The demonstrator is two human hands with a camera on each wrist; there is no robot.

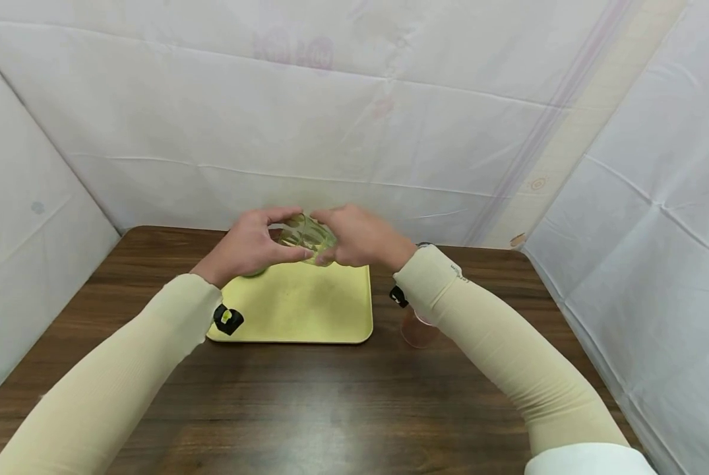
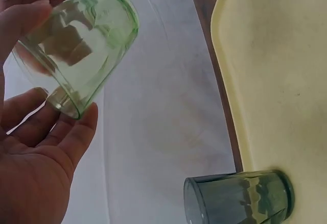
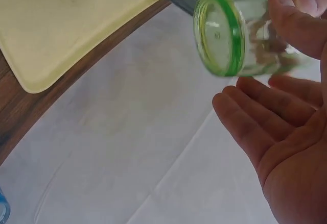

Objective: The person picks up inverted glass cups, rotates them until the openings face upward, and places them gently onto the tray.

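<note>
Both hands meet above the far edge of the yellow tray (image 1: 307, 310), sharing one green glass (image 1: 307, 239) held in the air, tipped on its side; left hand (image 1: 248, 245) has thumb and fingers curled round the glass, fingertips on one end and thumb over the top; right hand (image 1: 360, 236) pinches the other end, thumb on the wall, the remaining fingers spread loosely beneath; the glass touches neither tray nor table. A grey-blue glass (image 2: 240, 199) stands on the tray at its far left corner, partly hidden behind the left hand in the head view; a pink glass (image 1: 416, 328) stands on the wooden table (image 1: 330, 409) just beside the tray's right edge, half covered by the right sleeve (image 1: 496, 356). Judged from this, one glass is placed on the tray, one is in hand, the pink one is not yet on it; most of the tray's surface lies bare toward its near edge and right side. White sheeting (image 1: 354, 132) closes in behind and on both sides, near the tray's far edge; the near half of the table gives the arms room.
</note>
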